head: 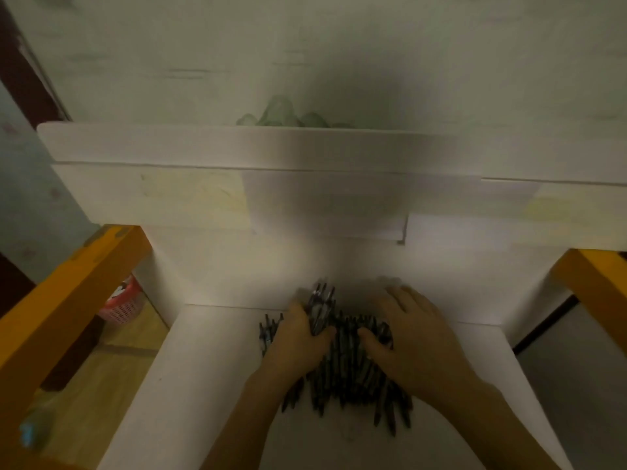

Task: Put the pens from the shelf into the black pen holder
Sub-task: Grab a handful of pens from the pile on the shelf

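A heap of dark pens [349, 374] lies on the white shelf board [203, 368] below me, near the back wall. My left hand [298, 337] grips a bunch of the pens [320, 305], whose ends stick up past its fingers. My right hand [410, 330] rests flat on the right side of the heap, fingers spread toward the wall and thumb pressed into the pens. The black pen holder is not in view.
White shelf boards [237, 147] step up the wall ahead. Yellow wooden posts stand at the left [68, 300] and right [597, 276]. A red mesh basket [122, 303] sits on the wooden floor at lower left.
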The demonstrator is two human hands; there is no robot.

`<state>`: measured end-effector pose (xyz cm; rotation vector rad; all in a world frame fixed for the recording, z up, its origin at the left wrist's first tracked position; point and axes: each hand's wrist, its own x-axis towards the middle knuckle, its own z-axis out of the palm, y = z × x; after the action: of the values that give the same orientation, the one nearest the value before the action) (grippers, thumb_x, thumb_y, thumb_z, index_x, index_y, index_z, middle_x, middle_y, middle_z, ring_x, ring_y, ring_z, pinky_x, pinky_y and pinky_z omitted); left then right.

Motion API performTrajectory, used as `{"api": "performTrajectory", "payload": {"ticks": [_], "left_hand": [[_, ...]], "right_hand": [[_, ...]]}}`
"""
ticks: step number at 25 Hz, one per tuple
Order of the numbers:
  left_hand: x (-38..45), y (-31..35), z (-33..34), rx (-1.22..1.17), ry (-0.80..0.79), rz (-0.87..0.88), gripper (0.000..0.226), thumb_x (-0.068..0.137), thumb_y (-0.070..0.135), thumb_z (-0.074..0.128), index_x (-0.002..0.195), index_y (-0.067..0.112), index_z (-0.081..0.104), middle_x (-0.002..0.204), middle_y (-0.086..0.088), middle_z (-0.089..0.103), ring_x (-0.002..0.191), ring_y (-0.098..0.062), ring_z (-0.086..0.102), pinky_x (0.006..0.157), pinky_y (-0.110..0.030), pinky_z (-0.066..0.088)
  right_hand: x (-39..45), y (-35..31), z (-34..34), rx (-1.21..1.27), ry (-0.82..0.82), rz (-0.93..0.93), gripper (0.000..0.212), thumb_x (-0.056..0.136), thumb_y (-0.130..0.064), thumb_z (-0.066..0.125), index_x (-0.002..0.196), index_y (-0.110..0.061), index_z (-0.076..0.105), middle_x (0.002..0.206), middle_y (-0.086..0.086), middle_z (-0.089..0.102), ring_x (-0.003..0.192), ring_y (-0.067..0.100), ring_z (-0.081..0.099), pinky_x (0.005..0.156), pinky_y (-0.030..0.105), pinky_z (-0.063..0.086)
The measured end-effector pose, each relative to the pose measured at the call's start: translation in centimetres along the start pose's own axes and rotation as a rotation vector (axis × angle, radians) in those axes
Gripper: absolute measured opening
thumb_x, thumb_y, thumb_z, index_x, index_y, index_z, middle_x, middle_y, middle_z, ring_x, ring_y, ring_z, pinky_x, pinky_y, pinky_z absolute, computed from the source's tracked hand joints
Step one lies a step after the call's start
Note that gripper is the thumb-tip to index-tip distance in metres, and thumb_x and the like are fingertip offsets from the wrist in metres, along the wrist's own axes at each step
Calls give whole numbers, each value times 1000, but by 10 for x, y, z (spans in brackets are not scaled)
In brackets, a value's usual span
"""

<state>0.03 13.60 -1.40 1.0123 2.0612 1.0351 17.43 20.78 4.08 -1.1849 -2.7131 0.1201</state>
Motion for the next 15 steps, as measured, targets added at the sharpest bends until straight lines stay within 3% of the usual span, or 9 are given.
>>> {"api": "performTrajectory", "payload": {"ticks": [3,6,11,15], "left_hand": [[-8,22,-7,19,-50,47,26,90,30,63,107,19,47,98,1,61,84,-7,58,63,-15,46],[-26,60,-9,-23,-84,138,15,92,30,60,100,19,53,101,-7,66,88,-16,62,69,-22,51],[-70,140,-1,-204,-145,233,10,95,21,54,103,21,48,74,-14,62,52,-23,62,54,-36,56],[-111,212,39,-243,-160,396,19,97,18,54,113,17,45,70,-12,63,40,-18,59,42,-24,49]], "right_hand": [[-11,3,-24,28,63,17,64,86,-60,38,140,-26,43,143,0,47,135,23,38,112,39,33],[-30,12,-54,13,130,26,61,88,-56,44,142,-27,40,148,1,41,139,22,31,114,37,26],[-69,44,-112,-48,280,53,61,91,-61,41,144,-33,34,153,-4,33,143,18,24,115,34,19],[-121,93,-160,-74,406,105,61,91,-64,36,145,-37,30,155,-8,29,145,16,19,116,31,12]]}}
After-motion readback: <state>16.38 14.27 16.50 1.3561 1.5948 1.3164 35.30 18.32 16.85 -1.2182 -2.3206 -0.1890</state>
